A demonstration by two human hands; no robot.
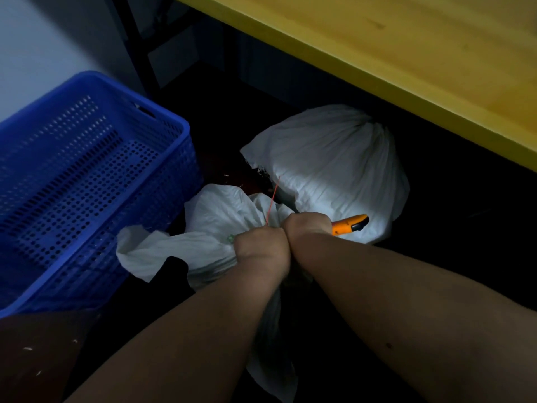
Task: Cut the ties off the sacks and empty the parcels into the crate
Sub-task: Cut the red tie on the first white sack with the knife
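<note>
A white woven sack (215,216) lies on the dark floor in front of me, its gathered neck gripped by my left hand (261,248). A thin red tie (272,202) sticks up from the neck beside my fists. Pressed against the left hand, my right hand (308,226) is closed around an orange utility knife (350,224) whose black-tipped end points right. A second white sack (334,167), full and tied, rests behind under the table. The blue perforated crate (87,175) stands at the left with nothing visible inside.
A yellow wooden tabletop (406,53) overhangs the upper right, with a black metal frame leg (139,45) behind the crate. A pale wall (35,48) is at far left. The floor under the table is dark.
</note>
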